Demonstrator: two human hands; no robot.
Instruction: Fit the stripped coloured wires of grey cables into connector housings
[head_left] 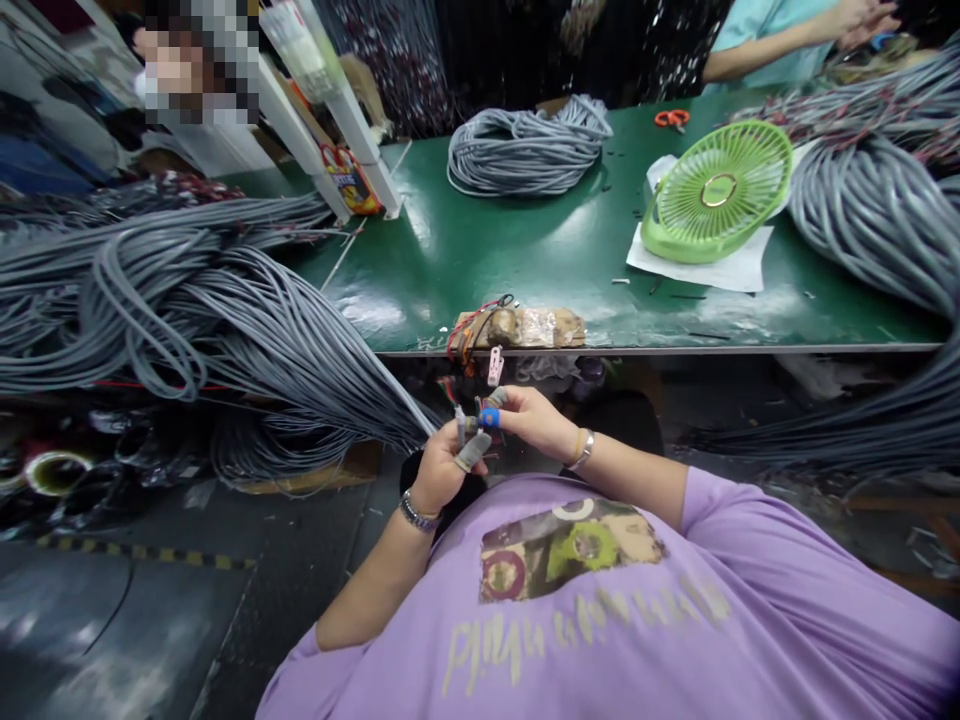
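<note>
My left hand (441, 470) and my right hand (536, 424) meet just in front of the table's near edge. Grey covers sit on some fingertips, and a blue wrap is on a finger of my right hand. The left fingers are closed on the end of a grey cable (460, 420), where thin coloured wires stick out. My right hand pinches the thin wires (482, 404) beside it; the fingers partly hide the grip. Just beyond, a taped wooden block (551, 327) at the table edge carries red, black and orange wires and a small pale clip (495, 366).
A large grey cable bundle (247, 300) spreads on the left. On the green table (450, 250) are a cable coil (525, 150), orange-handled scissors (672, 118) and a green fan (720, 190) on white paper. More cables (870, 210) hang at right. Other people work across the table.
</note>
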